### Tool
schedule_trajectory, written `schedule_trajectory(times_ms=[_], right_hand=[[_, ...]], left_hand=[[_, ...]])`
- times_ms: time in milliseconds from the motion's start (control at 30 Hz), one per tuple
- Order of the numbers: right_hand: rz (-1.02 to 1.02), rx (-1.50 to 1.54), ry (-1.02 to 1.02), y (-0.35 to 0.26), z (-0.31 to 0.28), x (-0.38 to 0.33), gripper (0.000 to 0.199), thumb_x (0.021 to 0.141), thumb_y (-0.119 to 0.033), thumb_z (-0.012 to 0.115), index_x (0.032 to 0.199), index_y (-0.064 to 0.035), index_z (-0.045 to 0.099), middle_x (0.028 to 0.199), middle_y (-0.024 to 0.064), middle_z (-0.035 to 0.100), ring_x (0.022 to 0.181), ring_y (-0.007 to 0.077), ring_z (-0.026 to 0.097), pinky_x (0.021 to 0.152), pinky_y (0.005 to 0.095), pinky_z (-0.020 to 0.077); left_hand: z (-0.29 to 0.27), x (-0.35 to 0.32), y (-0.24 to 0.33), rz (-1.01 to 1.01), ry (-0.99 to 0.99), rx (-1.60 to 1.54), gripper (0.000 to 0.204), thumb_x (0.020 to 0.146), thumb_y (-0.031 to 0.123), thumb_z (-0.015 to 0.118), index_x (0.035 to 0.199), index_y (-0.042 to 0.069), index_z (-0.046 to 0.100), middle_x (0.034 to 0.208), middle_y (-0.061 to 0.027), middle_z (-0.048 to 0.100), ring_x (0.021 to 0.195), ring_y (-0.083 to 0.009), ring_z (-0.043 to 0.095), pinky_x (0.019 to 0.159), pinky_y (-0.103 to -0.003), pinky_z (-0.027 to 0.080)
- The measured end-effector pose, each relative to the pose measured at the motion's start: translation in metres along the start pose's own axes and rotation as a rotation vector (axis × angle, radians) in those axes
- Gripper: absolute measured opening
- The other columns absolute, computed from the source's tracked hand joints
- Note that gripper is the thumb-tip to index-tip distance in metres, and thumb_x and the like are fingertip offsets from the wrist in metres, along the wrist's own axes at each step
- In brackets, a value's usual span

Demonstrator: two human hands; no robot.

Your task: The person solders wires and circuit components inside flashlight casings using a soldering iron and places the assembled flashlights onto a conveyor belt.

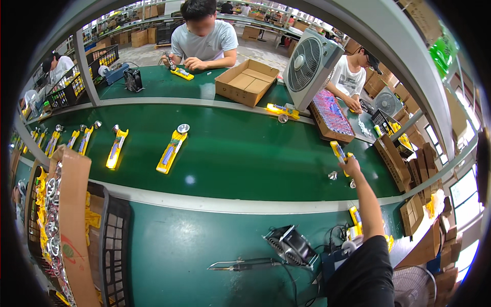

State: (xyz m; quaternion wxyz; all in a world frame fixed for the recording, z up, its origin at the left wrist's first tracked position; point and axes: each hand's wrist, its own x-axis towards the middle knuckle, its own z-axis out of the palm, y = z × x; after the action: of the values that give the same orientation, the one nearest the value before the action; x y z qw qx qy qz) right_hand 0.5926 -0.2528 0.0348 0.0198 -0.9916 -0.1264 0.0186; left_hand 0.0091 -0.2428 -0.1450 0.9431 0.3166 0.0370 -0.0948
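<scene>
Far right hand grips yellow torch

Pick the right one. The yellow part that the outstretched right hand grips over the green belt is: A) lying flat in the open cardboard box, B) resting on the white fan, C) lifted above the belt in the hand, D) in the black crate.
C: the right hand grips the yellow part raised over the green belt.
</scene>
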Motion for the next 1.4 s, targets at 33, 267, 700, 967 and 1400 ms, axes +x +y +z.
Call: schedule_trajectory(times_ms=[33,267,700,967,1400], right_hand=[[-0.001,0.005,0.007,-0.011,-0.01,-0.012,0.039,0.067,-0.032,0.065,0.087,0.0005,0.058,0.083,0.0171,0.06,0.079,0.029,0.058,0.069,0.0358,0.0448],[-0.726,0.326,0.108,-0.113,-0.107,-0.15,0.041,0.068,-0.022,0.065,0.099,0.0009,0.052,0.086,0.0113,0.055,0.08,0.0187,0.052,0.076,0.0301,0.0392],[-1.703,0.22,-0.405,-0.22,-0.045,-0.465,0.046,0.069,-0.025,0.064,0.107,-0.0027,0.048,0.096,0.0124,0.053,0.091,0.0287,0.05,0.081,0.037,0.0386],[-1.546,0.5,-0.104,-0.218,-0.018,-0.461,0.056,0.066,-0.025,0.066,0.112,-0.003,0.043,0.106,0.0164,0.048,0.097,0.0326,0.047,0.083,0.0396,0.0376],[-1.064,0.253,0.236,-0.174,0.075,-0.395,0.023,0.068,-0.016,0.061,0.083,-0.0027,0.051,0.081,0.0103,0.049,0.081,0.0263,0.048,0.07,0.0357,0.0417]], left_hand=[[0.002,-0.01,0.009,-0.044,0.012,-0.085,0.012,0.08,0.014,0.048,0.075,0.006,0.056,0.076,-0.0059,0.053,0.064,-0.0148,0.045,0.063,-0.028,0.035],[0.042,-0.031,0.115,0.329,-0.112,1.136,0.02,0.081,0.014,0.049,0.098,0.005,0.056,0.077,-0.0065,0.055,0.071,-0.0206,0.055,0.066,-0.027,0.044],[0.014,-0.167,0.249,0.011,0.134,0.462,0.06,0.083,0.049,0.035,0.118,0.0,0.038,0.104,-0.0154,0.053,0.086,-0.0205,0.057,0.072,-0.032,0.047],[0.024,-0.164,0.235,0.072,0.503,1.359,0.059,0.071,0.032,0.06,0.111,-0.006,0.039,0.093,-0.0225,0.055,0.086,-0.0328,0.054,0.074,-0.036,0.042],[-0.011,-0.104,0.269,0.478,0.953,1.227,0.05,0.07,0.021,0.062,0.11,-0.002,0.043,0.1,-0.0166,0.052,0.091,-0.0251,0.052,0.078,-0.033,0.042]])
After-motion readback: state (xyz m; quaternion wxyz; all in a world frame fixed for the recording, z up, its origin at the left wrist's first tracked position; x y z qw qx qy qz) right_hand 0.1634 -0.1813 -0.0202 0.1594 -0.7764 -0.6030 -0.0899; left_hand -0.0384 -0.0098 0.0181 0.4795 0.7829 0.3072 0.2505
